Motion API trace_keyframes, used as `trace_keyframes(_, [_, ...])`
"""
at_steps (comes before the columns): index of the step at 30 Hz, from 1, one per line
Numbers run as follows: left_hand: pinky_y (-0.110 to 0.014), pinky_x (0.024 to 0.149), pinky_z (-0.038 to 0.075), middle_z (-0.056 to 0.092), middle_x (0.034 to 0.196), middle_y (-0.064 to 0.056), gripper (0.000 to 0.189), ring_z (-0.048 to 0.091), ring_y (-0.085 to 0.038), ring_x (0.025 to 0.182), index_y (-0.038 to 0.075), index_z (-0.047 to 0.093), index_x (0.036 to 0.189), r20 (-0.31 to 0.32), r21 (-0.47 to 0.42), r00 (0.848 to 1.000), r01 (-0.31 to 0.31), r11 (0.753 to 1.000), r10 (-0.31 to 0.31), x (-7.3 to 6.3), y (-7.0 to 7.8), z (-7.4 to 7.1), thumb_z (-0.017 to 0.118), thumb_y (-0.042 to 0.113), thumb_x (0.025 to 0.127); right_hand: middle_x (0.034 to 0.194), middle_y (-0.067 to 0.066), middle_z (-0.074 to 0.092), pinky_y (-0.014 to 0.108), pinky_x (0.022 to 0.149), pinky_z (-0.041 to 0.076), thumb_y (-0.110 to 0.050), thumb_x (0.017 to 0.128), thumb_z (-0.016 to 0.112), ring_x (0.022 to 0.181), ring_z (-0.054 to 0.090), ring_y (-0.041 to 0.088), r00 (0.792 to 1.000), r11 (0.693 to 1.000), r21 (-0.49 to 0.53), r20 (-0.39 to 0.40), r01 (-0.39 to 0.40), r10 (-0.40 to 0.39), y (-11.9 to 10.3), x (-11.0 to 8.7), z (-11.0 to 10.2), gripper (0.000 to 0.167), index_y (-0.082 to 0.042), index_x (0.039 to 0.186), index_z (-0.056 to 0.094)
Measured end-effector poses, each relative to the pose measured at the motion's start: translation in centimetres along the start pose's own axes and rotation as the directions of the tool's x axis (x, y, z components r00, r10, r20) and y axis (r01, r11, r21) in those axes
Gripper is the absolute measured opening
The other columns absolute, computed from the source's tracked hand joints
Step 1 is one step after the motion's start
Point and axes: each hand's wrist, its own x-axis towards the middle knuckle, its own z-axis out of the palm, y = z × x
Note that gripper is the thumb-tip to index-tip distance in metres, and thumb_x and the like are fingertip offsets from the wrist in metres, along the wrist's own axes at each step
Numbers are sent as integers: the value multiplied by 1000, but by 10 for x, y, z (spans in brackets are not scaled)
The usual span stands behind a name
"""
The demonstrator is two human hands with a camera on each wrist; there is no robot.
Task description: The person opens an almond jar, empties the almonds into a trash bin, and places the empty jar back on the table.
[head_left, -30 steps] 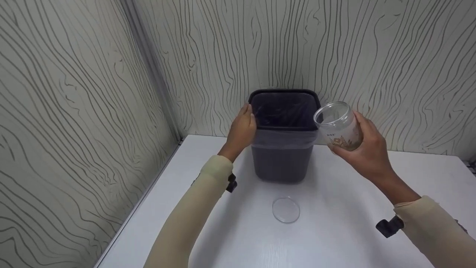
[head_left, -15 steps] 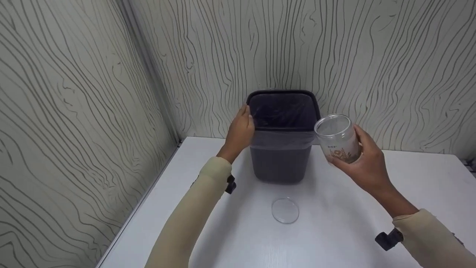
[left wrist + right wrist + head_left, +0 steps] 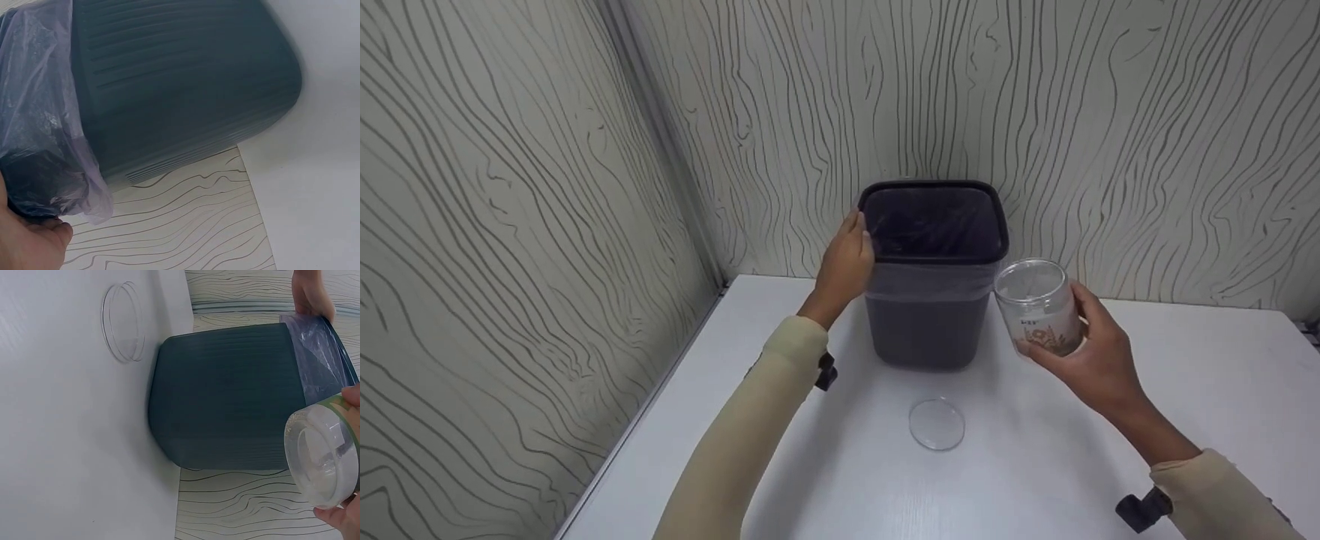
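My right hand (image 3: 1099, 364) grips a clear glass jar (image 3: 1039, 315) with an orange printed pattern, held in the air at the right of a dark trash can (image 3: 926, 330). The jar's mouth faces up and tips slightly left. Its thick clear base (image 3: 320, 455) shows in the right wrist view. At the trash can's left rim, my left hand (image 3: 846, 259) holds the edge, with fingers curled at the liner (image 3: 45, 112) in the left wrist view. A round clear lid (image 3: 937, 424) lies flat on the white table in front of the can.
The trash can stands on the white table (image 3: 885, 495) close to the patterned back wall (image 3: 810, 112). Another patterned wall (image 3: 510, 262) runs along the table's left edge. A translucent purple bag lines the can and folds over its rim.
My right hand has come down with the jar, from beside the can's rim to lower at its side, and the jar is more upright. The left hand stays at the rim.
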Motion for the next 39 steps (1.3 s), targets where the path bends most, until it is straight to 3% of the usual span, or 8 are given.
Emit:
trace_keyframes(13, [-39, 122, 26, 27, 163, -22, 52, 27, -29, 151, -9, 31, 154, -1, 17, 1000, 16, 1000, -16, 0, 2, 0, 27, 20, 111, 142, 21, 51, 69, 95, 45, -13, 70, 95, 129, 51, 40, 998, 1000, 4, 56, -12, 12, 7, -18, 7, 109, -2, 157, 30])
trace_keyframes(20, [-38, 122, 25, 27, 163, -21, 51, 27, -28, 151, -8, 31, 154, -5, 13, 1000, 22, 1000, -22, 0, 2, 0, 29, 19, 111, 143, 18, 50, 64, 96, 47, -17, 72, 95, 129, 51, 36, 997, 1000, -19, 72, -20, 21, 10, -25, 8, 110, -3, 159, 28])
trace_keyframes(36, [-39, 122, 25, 26, 164, -20, 51, 26, -28, 152, -8, 31, 154, -4, 13, 1000, 22, 1000, -22, 1, 1, 1, 29, 19, 111, 137, 17, 52, 63, 93, 47, -20, 72, 95, 122, 53, 36, 993, 998, -20, 100, -67, 69, 14, -41, 12, 101, 1, 152, 36])
trace_keyframes(39, [-38, 122, 25, 27, 164, -20, 51, 27, -28, 151, -8, 31, 154, -6, 10, 999, 32, 999, -32, 1, 2, 2, 29, 19, 111, 136, 15, 53, 48, 94, 50, -24, 73, 94, 121, 54, 32, 991, 997, -43, 108, -70, 75, 16, -43, 14, 101, 0, 152, 37])
